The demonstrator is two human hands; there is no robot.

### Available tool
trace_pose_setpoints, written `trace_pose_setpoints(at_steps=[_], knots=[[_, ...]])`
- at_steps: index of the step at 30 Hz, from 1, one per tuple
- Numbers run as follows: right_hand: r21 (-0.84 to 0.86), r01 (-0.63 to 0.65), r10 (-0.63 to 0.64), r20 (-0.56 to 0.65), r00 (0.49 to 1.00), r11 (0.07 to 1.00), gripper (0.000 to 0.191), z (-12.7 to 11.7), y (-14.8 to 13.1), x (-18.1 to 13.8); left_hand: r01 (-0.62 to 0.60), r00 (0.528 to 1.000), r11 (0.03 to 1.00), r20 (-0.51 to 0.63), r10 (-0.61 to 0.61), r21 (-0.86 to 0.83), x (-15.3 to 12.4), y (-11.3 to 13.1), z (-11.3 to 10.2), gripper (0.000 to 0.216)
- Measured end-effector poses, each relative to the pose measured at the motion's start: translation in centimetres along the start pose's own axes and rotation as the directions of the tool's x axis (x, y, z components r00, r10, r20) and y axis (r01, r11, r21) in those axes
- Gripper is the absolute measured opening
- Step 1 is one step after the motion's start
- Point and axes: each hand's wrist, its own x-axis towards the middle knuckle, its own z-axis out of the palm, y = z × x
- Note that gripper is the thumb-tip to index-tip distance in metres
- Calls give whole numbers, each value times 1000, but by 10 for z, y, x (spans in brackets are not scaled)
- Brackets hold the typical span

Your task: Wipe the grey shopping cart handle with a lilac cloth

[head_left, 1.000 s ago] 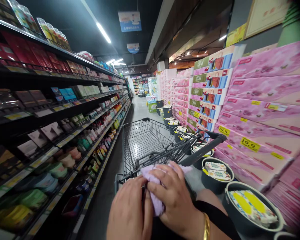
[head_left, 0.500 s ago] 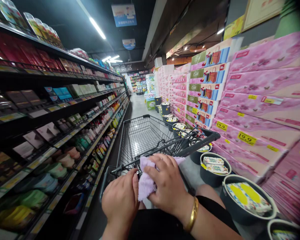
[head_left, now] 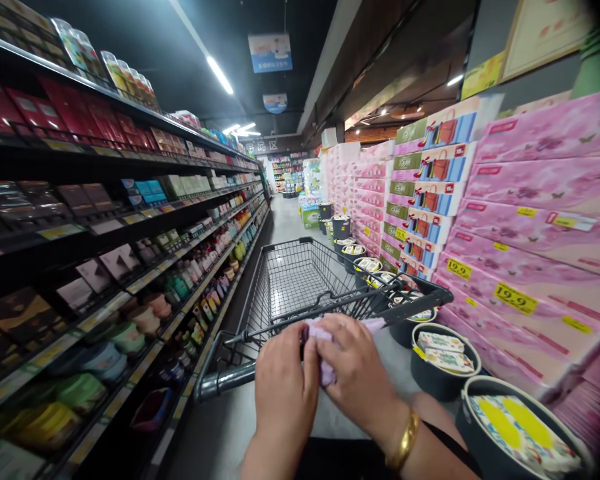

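Observation:
My left hand [head_left: 284,393] and my right hand [head_left: 356,375] are pressed together around a small lilac cloth [head_left: 325,363], both with fingers curled on it. A corner of the cloth sticks out to the right past my right fingers. The hands hover just behind the handle of a black wire shopping cart [head_left: 290,287], whose basket looks empty. A gold bangle [head_left: 404,441] sits on my right wrist and a black strap crosses my forearm.
Dark shelves [head_left: 105,267] with bottles, jars and boxes run along the left. Stacked pink cartons with yellow price tags [head_left: 530,220] line the right. Round dark tubs of packets [head_left: 445,357] stand on the floor beside the cart. The grey aisle [head_left: 290,213] runs ahead.
The view has shifted a little right and down. My hands have closed more tightly on the cloth, so less of it shows, and they sit slightly further from the cart handle.

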Motion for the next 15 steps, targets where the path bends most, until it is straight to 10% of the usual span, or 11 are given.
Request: trace_pose_setpoints(at_steps=[5, 11, 15], knots=[[-93, -276, 267, -95, 959, 957, 27, -14, 23, 8, -105, 994, 991, -21, 107, 84, -7, -2, 15, 36], [-2, -72, 72, 25, 997, 997, 27, -5, -2, 11, -143, 988, 985, -47, 148, 97, -7, -17, 12, 26], [-92, -210, 207, -41, 977, 973, 31, -19, 29, 1, -127, 990, 989, -50, 131, 75, -6, -27, 5, 23]])
